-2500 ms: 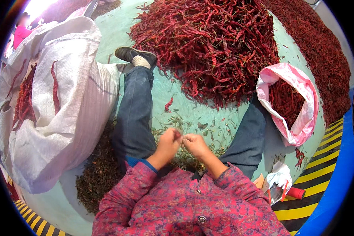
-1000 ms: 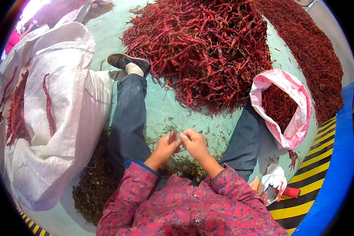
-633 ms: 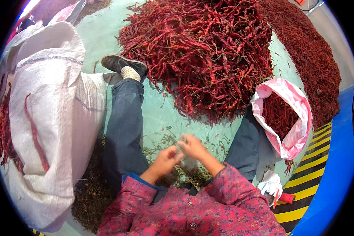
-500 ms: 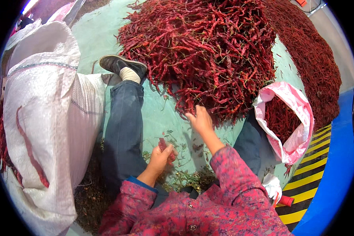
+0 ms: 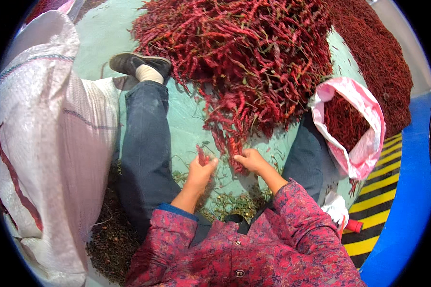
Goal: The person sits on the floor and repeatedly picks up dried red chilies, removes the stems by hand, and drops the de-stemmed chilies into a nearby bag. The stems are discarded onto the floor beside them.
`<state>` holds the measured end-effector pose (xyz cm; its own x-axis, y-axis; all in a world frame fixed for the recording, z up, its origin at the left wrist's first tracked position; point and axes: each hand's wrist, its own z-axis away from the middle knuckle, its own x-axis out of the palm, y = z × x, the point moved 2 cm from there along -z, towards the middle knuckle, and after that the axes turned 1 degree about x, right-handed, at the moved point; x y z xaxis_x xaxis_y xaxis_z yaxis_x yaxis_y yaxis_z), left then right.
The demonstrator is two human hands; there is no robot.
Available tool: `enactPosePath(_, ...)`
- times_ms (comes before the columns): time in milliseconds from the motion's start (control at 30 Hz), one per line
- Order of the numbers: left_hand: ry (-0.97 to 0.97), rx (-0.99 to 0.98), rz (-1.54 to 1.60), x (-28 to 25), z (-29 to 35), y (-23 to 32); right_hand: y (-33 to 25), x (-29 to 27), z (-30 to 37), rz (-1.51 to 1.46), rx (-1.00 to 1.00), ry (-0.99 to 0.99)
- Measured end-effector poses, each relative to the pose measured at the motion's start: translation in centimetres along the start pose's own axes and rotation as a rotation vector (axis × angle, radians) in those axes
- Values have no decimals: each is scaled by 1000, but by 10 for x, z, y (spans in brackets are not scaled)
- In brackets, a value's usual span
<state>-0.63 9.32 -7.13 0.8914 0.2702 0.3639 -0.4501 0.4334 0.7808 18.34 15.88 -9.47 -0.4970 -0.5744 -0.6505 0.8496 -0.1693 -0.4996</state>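
Note:
A big heap of dried red chilies (image 5: 254, 62) lies on the pale green floor in front of me. My left hand (image 5: 198, 173) is closed round a few dried chilies (image 5: 202, 156), which stick up past the thumb. Just to its right, my right hand (image 5: 250, 161) pinches more dried chilies (image 5: 235, 149) at the near edge of the heap. These trail from the pile toward me. Between my legs lie green stems and leafy bits (image 5: 234, 204), below both hands.
At left stands a tall white woven sack (image 5: 38, 143). A pink-and-white sack (image 5: 352, 165) of red chilies sits open beside my right leg. Another chili heap (image 5: 378, 67) spreads at far right, near yellow-black floor stripes (image 5: 376, 205). Dark debris (image 5: 112, 244) lies by my left leg.
My right hand has drawn back toward me from the heap's edge, with chilies pulled along. My left hand has moved up and slightly right, still holding its chilies. The view has shifted a little.

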Motion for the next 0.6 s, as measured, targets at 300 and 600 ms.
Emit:
enactPosePath(300, -49, 28, 78, -3, 0, -6, 25, 8, 84, -972, 94, -105)
enactPosePath(600, -436, -97, -11, 15, 24, -6, -30, 12, 96, -1492, -40, -86)
